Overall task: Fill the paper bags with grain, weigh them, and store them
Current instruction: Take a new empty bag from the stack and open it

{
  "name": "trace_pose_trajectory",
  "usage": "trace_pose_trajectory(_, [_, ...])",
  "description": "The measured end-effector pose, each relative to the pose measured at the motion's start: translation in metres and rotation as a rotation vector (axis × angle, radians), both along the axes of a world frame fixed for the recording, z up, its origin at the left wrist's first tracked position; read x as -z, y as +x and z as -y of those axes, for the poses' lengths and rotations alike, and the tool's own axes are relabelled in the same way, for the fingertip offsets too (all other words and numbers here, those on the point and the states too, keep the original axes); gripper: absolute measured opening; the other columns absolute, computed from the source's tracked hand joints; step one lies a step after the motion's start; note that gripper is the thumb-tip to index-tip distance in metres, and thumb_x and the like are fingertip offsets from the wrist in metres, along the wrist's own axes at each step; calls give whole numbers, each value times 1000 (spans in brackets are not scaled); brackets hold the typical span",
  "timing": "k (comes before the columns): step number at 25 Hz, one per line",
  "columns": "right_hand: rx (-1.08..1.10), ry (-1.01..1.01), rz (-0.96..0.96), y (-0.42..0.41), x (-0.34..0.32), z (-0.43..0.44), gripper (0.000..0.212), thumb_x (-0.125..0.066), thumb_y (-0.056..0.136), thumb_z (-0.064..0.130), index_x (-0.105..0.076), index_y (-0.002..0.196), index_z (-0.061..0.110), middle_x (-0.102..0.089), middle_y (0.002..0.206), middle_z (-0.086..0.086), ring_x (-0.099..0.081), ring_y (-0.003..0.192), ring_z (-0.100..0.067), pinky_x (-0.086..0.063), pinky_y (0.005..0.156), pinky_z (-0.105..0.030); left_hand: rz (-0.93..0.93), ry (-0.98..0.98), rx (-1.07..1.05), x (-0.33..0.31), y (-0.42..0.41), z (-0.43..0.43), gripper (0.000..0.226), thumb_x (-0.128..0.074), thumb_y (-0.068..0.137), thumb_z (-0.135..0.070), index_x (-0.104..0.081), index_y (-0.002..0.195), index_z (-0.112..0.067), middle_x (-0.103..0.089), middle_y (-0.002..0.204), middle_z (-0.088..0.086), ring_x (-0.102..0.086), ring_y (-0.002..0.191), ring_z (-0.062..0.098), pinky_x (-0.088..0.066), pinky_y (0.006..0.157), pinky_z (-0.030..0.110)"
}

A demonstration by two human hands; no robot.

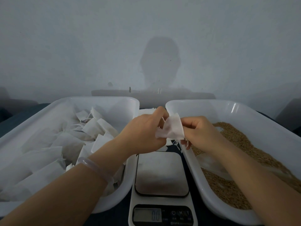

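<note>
Paper bag (172, 128) above scale (161, 173), pinched both sides: L hand (143, 134) grip, R hand (200, 132) grip.

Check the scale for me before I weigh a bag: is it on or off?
On. The scale is powered: its display shows the digits 0.0, and nothing rests on its platform.

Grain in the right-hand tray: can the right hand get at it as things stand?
Probably yes. The right hand is at the rim of the grain tray, and the grain lies uncovered beside it. But its fingers pinch the paper bag, shared with the left hand, so it must let go.
</note>
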State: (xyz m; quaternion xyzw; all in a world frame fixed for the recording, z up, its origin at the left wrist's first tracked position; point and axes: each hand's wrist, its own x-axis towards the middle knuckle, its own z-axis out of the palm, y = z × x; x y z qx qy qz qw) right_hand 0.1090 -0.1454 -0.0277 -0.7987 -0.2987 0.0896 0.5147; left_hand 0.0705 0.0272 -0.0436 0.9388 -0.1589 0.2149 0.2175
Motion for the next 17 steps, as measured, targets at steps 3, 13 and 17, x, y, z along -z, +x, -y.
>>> trace_pose_trajectory(3, [-23, -109, 36, 2, 2, 1, 45, -48, 93, 8, -68, 72, 43, -63, 54, 9, -54, 45, 1, -45, 45, -14, 39, -6, 9, 2, 0, 0, 38, -68, 74, -17, -43, 103, -19, -62, 79, -6, -54, 67, 20, -46, 57, 34])
trace_pose_trajectory(13, [87, 56, 78, 8, 4, 4, 12, -76, 67, 40, -74, 79, 42, -67, 62, 1, -50, 49, -3, -46, 50, -20, 142, 65, -211, 0, 5, -3, 46, -76, 74, -33, -53, 110, -16, -61, 100, -3, -52, 88, 18, -21, 61, 23])
trace_pose_trajectory(17, [166, 149, 170, 4, 4, 2, 17, -78, 63, 41, -74, 78, 37, -69, 68, 1, -54, 53, -5, -48, 51, -25, 98, 257, -330, -2, 8, -8, 34, -66, 81, -43, -51, 96, -17, -60, 91, -3, -50, 90, 23, -20, 65, 28])
